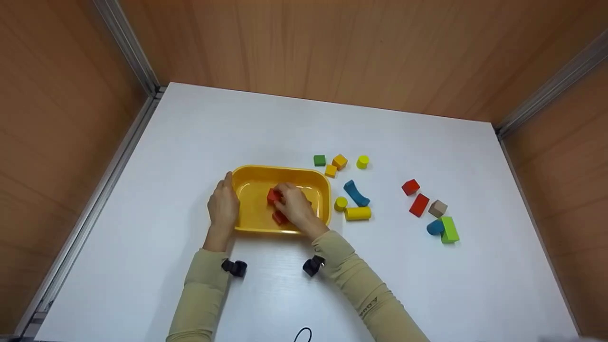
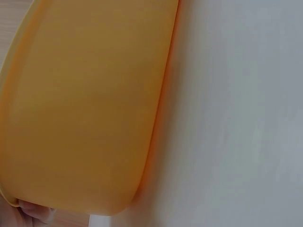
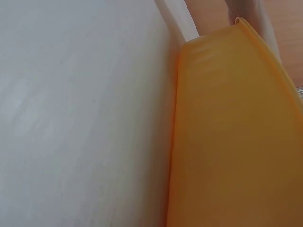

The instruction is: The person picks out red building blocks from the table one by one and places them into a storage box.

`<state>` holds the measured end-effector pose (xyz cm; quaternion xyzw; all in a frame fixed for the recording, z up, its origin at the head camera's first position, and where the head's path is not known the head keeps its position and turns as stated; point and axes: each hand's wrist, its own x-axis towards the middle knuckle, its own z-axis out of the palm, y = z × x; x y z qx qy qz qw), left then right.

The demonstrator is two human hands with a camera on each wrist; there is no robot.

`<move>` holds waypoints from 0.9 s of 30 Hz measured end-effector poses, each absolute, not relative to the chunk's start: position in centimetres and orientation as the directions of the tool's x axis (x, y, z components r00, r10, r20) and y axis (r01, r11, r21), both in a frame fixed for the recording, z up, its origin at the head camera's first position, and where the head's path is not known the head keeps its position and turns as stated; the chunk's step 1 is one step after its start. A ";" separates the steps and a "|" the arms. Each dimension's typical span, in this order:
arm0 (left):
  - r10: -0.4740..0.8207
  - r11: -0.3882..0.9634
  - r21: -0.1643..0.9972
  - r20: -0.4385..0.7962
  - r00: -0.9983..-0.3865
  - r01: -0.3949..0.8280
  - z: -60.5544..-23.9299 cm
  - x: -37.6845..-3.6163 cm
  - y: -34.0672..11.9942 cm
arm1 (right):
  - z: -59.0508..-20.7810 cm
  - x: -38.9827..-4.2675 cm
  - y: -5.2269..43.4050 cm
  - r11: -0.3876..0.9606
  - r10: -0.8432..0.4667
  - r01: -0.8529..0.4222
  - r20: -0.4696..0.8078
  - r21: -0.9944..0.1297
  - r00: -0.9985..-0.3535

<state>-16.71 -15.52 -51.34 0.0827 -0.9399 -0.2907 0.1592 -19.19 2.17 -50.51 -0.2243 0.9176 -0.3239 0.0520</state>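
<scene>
A yellow tray [image 1: 251,209] lies on the white table. My left hand [image 1: 224,202] holds its left end by the rim; in the left wrist view a bit of that hand [image 2: 35,212] shows under the lip. Inside the tray my right hand [image 1: 295,206] pinches a red block [image 1: 272,196] between thumb and fingers. A second red block [image 1: 280,217] lies in the tray just below it. Part of the tray's floor is hidden under the right hand. Both wrist views mostly show the tray's outer wall [image 3: 232,127], and the blocks are out of sight there.
Right of the tray lie a green block [image 1: 319,160], orange cubes [image 1: 339,162], yellow cylinders [image 1: 357,213] and a blue curved block [image 1: 356,194]. Farther right are red blocks [image 1: 419,205], a plain wooden cube [image 1: 437,208], a blue piece [image 1: 434,227] and a light green block [image 1: 450,230].
</scene>
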 end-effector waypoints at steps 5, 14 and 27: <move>-0.254 0.817 0.573 0.247 -0.935 -0.071 -51.4 -16.8 -15.5 | -50.5 -19.1 2.1 0.709 -0.456 -0.387 0.035 -0.589 -0.889; -0.257 0.819 0.566 0.212 -0.943 -0.096 -51.3 -16.9 -15.5 | -50.2 -19.0 1.9 0.762 -0.447 -0.374 -0.011 -0.528 -0.895; -0.257 0.815 0.572 0.216 -0.942 -0.091 -51.2 -16.7 -15.5 | -49.7 -18.8 2.4 0.758 -0.509 -0.447 -0.003 -0.476 -0.861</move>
